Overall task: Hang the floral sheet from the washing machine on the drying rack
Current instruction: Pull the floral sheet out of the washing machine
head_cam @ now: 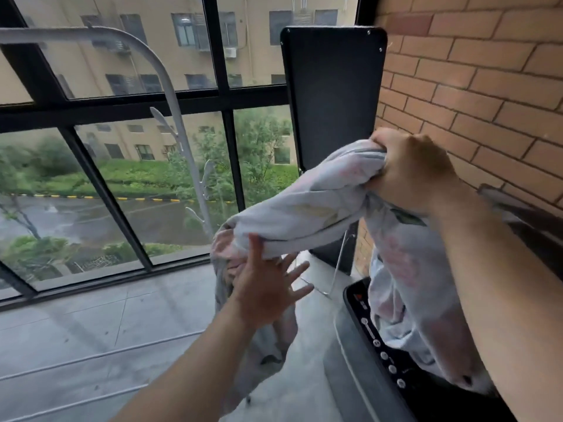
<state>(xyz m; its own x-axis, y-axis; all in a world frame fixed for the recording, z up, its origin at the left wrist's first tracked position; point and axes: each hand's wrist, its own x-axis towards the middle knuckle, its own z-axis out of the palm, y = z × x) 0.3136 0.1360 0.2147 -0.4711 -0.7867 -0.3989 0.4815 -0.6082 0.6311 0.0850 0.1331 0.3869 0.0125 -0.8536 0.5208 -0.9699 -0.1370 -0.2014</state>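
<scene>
The floral sheet, pale with faint pink and green print, hangs bunched and twisted in the air above the washing machine. My right hand grips its upper end near the brick wall. One part trails down into the machine's open top at the lower right; another loop droops left. My left hand is spread with straight fingers under that lower loop, touching it. The white drying rack curves across the upper left, in front of the window.
The machine's raised black lid stands upright behind the sheet. A brick wall closes the right side. A large black-framed window fills the back. Grey tiled floor lies to the left, with thin rack rails low in front.
</scene>
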